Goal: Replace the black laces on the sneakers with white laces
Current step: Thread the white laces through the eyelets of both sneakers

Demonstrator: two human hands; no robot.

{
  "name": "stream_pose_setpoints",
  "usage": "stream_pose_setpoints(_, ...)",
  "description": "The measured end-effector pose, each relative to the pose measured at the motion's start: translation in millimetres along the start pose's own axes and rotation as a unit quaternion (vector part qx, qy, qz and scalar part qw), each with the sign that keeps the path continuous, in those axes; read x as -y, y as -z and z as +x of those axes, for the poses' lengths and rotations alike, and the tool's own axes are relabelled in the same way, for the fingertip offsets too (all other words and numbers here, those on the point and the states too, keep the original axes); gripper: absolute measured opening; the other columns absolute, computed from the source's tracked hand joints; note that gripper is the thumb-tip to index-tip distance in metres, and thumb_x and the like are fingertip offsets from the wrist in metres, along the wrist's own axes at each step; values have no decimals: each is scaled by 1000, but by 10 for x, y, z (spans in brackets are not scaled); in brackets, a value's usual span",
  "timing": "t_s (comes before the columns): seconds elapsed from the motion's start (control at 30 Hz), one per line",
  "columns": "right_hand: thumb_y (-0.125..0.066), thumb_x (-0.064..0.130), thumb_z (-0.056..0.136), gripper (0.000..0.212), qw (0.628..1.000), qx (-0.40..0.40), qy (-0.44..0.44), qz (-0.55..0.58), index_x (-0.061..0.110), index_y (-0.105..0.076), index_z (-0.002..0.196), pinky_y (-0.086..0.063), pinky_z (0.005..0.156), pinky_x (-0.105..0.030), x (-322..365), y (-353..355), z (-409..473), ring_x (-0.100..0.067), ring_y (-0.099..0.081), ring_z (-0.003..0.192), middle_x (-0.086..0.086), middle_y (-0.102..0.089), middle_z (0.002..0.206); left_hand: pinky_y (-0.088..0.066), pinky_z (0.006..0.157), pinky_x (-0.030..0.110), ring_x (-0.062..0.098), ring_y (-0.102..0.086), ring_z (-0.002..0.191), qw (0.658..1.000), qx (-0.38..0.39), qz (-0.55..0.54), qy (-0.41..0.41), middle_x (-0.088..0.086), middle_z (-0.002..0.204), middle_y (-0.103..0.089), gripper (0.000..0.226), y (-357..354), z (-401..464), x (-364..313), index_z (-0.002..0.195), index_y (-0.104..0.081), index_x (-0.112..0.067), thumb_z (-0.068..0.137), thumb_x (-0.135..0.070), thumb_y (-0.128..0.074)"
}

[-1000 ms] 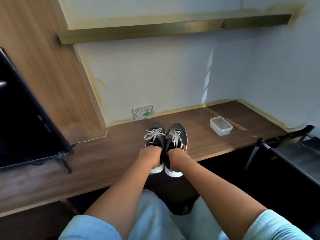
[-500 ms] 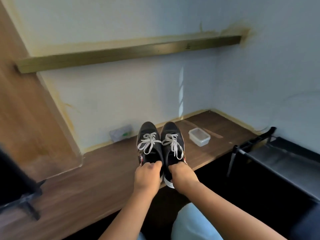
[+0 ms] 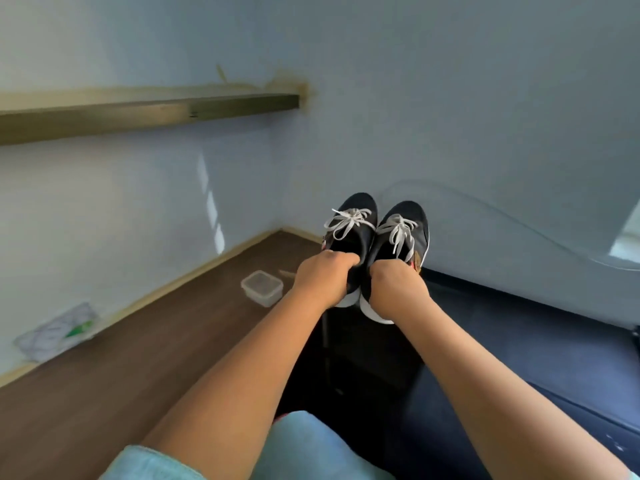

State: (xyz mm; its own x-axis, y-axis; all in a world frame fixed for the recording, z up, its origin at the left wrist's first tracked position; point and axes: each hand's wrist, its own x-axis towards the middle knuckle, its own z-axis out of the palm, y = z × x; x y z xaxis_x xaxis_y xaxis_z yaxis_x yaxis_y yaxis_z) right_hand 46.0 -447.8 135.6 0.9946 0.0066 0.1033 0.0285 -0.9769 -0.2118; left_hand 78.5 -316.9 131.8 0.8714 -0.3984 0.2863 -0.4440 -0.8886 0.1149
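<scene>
A dark wooden counter (image 3: 145, 348) runs along pale walls to a corner, beneath one wooden shelf (image 3: 149, 112); a dark blue surface (image 3: 526, 327) lies beyond the counter's right edge. Two black sneakers (image 3: 375, 244), both threaded with white laces (image 3: 349, 220), are held side by side in the air off that edge. The left hand (image 3: 323, 278) grips one heel, the right hand (image 3: 398, 285) the other, fingers curled inside. One clear plastic box (image 3: 262, 287) sits near the counter's far corner, one blurred packet (image 3: 57, 332) against the wall.
</scene>
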Motion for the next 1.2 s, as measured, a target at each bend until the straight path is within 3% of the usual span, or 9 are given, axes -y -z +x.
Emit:
stream_pose_setpoints(0.2,-53,13,90,9,998,38,-47,-35,12,-61,95,-48,67,-33,-373,-123,193,-28,-63,88,-3,-55,86,-36,64,32,30,-56,90,995,83,-51,-32,4,93,-54,14,-288,392,-181,86,-53,-23,82,-16,-64)
stream_pose_setpoints(0.37,-56,12,87,6,995,56,-87,4,15,-52,84,-47,63,-32,-553,-323,335,-25,-54,75,-2,-52,81,-38,66,32,29,-57,94,993,108,-23,-35,5,100,-55,21,-522,562,-199,102,-59,-23,85,-10,-60)
stream_pose_setpoints(0.57,-57,14,87,6,991,93,-91,18,13,-59,92,-47,67,-32,-598,-512,424,-26,-55,83,-4,-54,87,-37,70,35,31,-50,110,990,134,-18,-41,9,107,-52,27,-814,619,-93,110,-55,-20,88,-5,-53)
stream_pose_setpoints(0.67,-53,10,87,11,992,97,-75,9,11,-57,97,-48,76,-35,-578,-545,470,-29,-53,101,-8,-56,97,-38,73,37,30,-36,124,990,132,-13,-48,8,115,-46,36,-838,620,-52,121,-51,-17,89,0,-50)
stream_pose_setpoints(0.77,-51,7,88,9,995,77,-69,13,13,-53,94,-46,90,-39,-530,-550,441,-28,-40,115,-7,-51,97,-38,72,35,29,-33,123,992,122,-10,-32,10,123,-42,45,-847,602,-49,126,-50,-18,87,5,-46)
stream_pose_setpoints(0.87,-49,5,88,13,996,59,-63,1,17,-50,90,-44,98,-43,-477,-549,447,-28,-38,117,-7,-54,100,-40,71,36,28,-36,120,993,112,-9,-25,10,121,-43,44,-858,596,-53,124,-50,-16,86,5,-47)
stream_pose_setpoints(1.03,-46,5,87,12,995,67,-78,7,16,-46,81,-43,98,-42,-525,-588,489,-31,-37,114,-2,-41,80,-40,71,36,28,-37,121,994,111,9,-22,9,121,-44,41,-842,622,-27,123,-51,-17,87,2,-50)
stream_pose_setpoints(1.13,-50,13,85,18,994,80,-78,-9,20,-40,72,-43,97,-42,-561,-637,514,-33,-44,109,-4,-47,85,-43,76,39,29,-37,121,993,111,32,-32,11,124,-44,39,-818,622,-70,123,-50,-13,87,3,-49)
stream_pose_setpoints(1.2,-52,19,84,10,995,68,-73,-23,20,-43,80,-44,95,-42,-567,-665,499,-33,-47,110,-5,-52,91,-45,78,39,29,-37,123,993,108,26,-27,10,125,-43,38,-849,597,-82,123,-46,-12,88,1,-51)
